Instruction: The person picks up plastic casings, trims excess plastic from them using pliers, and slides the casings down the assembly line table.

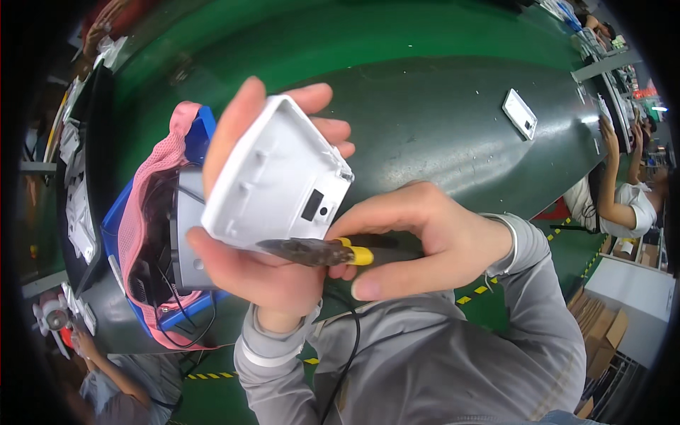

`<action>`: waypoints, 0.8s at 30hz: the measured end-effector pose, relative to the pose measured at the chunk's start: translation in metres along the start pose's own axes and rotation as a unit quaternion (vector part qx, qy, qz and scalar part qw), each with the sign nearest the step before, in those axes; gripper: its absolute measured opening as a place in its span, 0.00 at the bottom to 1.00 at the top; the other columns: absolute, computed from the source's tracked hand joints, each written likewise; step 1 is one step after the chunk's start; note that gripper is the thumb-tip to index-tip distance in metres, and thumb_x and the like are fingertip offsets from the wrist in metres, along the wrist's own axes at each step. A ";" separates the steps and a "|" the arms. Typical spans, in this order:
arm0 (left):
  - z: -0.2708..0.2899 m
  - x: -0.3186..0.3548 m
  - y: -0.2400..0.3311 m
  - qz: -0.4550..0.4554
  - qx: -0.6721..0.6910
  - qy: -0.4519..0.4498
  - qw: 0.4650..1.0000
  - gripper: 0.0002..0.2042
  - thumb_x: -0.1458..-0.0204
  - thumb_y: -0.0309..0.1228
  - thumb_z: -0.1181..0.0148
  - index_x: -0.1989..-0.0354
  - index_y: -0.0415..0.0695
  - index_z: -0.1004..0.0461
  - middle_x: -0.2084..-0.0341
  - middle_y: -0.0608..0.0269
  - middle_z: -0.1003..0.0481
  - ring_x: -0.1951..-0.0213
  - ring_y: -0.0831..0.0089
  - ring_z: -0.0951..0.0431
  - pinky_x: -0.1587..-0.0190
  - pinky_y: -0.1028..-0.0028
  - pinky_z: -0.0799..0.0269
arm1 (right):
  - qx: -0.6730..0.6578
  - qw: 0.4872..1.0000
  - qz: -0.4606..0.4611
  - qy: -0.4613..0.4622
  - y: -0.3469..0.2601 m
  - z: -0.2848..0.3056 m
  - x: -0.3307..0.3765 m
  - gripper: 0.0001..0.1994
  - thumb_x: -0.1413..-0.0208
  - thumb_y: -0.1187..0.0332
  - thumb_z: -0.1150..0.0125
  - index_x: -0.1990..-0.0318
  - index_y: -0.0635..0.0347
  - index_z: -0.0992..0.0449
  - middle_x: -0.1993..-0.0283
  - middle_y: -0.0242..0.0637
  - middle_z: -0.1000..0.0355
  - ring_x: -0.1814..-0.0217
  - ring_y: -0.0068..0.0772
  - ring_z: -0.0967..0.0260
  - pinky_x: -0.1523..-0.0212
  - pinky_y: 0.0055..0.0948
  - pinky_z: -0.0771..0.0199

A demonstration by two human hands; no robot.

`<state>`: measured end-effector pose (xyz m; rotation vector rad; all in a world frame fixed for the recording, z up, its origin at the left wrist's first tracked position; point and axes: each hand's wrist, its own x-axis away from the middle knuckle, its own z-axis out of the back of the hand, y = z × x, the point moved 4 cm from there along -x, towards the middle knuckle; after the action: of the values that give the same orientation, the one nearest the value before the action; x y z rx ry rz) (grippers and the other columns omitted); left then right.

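My left hand [262, 276] holds a white plastic housing [273, 177] from beneath. Its fingers show beyond the far edge and its thumb lies at the near left side. The shell's hollow inside faces up, with small posts, a black rectangular slot and a round hole near its right edge. In my right hand [432, 244] is a pair of pliers [304, 251] with dark, worn jaws and yellow-and-black handles. The jaws point left along the housing's near edge, above my left palm; whether they touch the plastic I cannot tell. The handles are partly hidden by my fingers.
A blue bin [117, 212] with a pink mesh cloth [145, 184], a grey device and black cables stands left. Another white housing [520, 113] lies at the table's [439, 127] far right. A black cable [354, 333] hangs before my body. Other people sit at both sides.
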<state>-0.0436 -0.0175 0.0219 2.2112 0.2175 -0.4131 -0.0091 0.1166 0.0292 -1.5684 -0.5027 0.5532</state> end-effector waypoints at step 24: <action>-0.005 0.007 -0.007 0.019 -0.101 -0.031 0.994 0.43 0.42 0.63 0.70 0.33 0.34 0.46 0.47 0.32 0.33 0.54 0.56 0.24 0.54 0.60 0.22 | 0.048 0.998 0.005 0.029 -0.001 0.007 0.002 0.17 0.43 0.58 0.36 0.69 0.67 0.24 0.80 0.38 0.33 0.80 0.24 0.39 0.78 0.29 0.41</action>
<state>-0.0386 -0.0095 0.0169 1.9977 0.1757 -0.4197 -0.0118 0.1239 0.0298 -1.4924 -0.4183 0.5295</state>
